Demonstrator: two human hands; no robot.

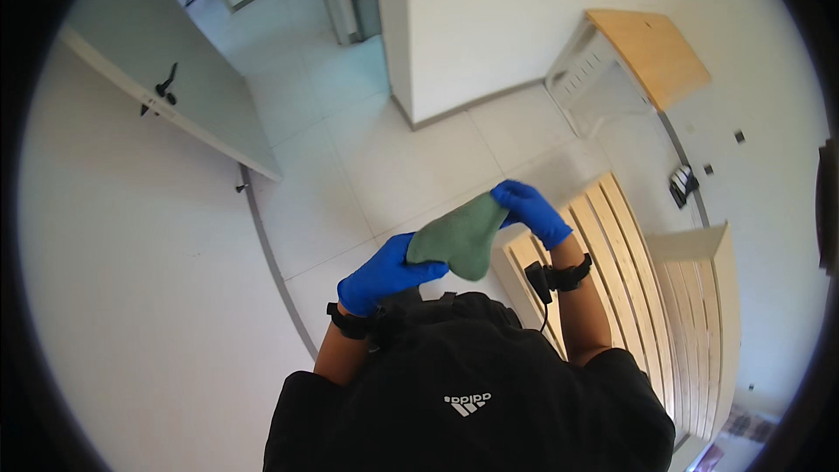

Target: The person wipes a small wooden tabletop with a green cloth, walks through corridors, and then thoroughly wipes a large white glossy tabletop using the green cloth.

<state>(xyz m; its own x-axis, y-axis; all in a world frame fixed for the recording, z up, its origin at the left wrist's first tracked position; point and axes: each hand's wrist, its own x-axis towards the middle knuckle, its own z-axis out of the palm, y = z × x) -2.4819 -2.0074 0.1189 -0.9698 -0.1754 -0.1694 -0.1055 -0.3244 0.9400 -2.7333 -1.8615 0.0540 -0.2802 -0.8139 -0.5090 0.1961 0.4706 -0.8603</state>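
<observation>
A green cloth [459,236] is stretched between my two hands in front of my body, its lower part hanging in a rounded fold. My left hand [387,274], in a blue glove, pinches the cloth's left end, with the thumb along its lower edge. My right hand [532,211], also in a blue glove, grips the upper right corner. Black straps sit on both wrists, and the right one carries a small black device [539,282] with a cable.
A slatted wooden bed frame [613,255] stands close on the right. Beyond it are a wooden-topped desk [649,52] and a black-and-white object [683,185] by the wall. An open door [164,72] is at the left, with tiled floor [354,164] ahead and a white wall corner [413,46].
</observation>
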